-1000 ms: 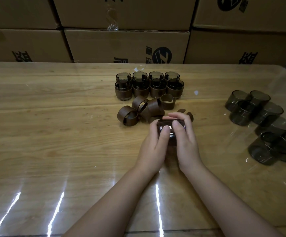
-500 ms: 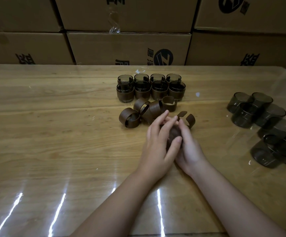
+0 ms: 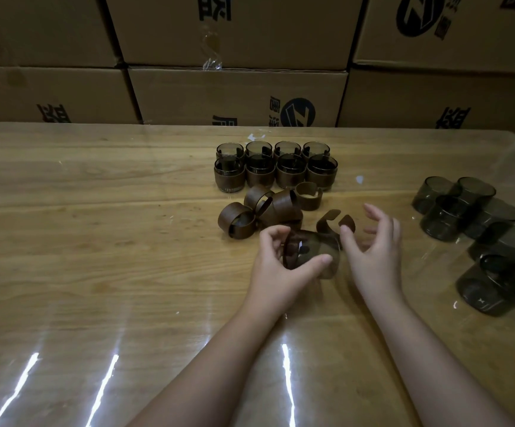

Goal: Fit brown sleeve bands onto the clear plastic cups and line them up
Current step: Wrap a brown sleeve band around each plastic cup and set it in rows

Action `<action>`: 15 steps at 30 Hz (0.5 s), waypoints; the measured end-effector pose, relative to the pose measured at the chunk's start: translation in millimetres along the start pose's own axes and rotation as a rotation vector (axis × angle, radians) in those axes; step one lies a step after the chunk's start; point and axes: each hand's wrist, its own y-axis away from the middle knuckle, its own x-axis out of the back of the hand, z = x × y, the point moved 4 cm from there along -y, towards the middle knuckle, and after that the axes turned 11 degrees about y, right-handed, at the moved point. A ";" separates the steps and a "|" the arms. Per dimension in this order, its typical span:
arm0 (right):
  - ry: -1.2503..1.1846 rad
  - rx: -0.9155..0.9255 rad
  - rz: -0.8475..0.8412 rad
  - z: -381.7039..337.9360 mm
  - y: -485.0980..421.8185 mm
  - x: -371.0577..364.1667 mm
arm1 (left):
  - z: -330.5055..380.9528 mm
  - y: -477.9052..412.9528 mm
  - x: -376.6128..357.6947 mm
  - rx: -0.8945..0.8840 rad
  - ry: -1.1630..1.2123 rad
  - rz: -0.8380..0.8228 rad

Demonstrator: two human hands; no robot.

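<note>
My left hand (image 3: pixel 276 266) grips a smoky clear cup (image 3: pixel 317 254) that lies on its side and wears a brown sleeve band at its left end. My right hand (image 3: pixel 373 251) hovers just to the right of the cup, fingers spread and holding nothing. Behind the cup lies an open brown band (image 3: pixel 331 221). A heap of loose brown bands (image 3: pixel 265 211) sits further left and back. Two rows of sleeved cups (image 3: pixel 276 167) stand lined up behind the heap. Several bare cups (image 3: pixel 478 229) are clustered at the right.
Everything rests on a wooden table under a glossy clear cover (image 3: pixel 96 241). Stacked cardboard boxes (image 3: pixel 237 97) form a wall along the table's far edge. The table's right edge runs near the bare cups.
Both hands were wrapped round the cup. Now my right hand has let go and pulled away to the right, while my left hand keeps the cup, turned onto its side.
</note>
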 end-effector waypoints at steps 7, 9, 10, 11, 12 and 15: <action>0.113 -0.091 -0.190 15.6 -9.0 -16.0 | 9.2 0.4 0.9 -0.137 -0.089 0.026; 0.072 -0.082 -0.174 16.6 -8.6 -17.1 | 9.7 -0.4 2.0 -0.148 -0.087 0.017; 0.015 -0.088 -0.146 17.1 -8.8 -15.9 | 9.3 -0.9 3.0 -0.146 -0.063 0.018; -0.064 -0.101 -0.117 17.1 -9.0 -14.0 | 8.7 -1.5 4.1 -0.132 -0.017 0.024; -0.165 -0.119 -0.097 16.6 -8.7 -12.5 | 7.4 -2.0 5.3 -0.106 0.036 0.036; -0.473 -0.174 -0.104 10.3 -5.8 -7.8 | 0.8 -4.7 9.7 -0.023 0.092 0.070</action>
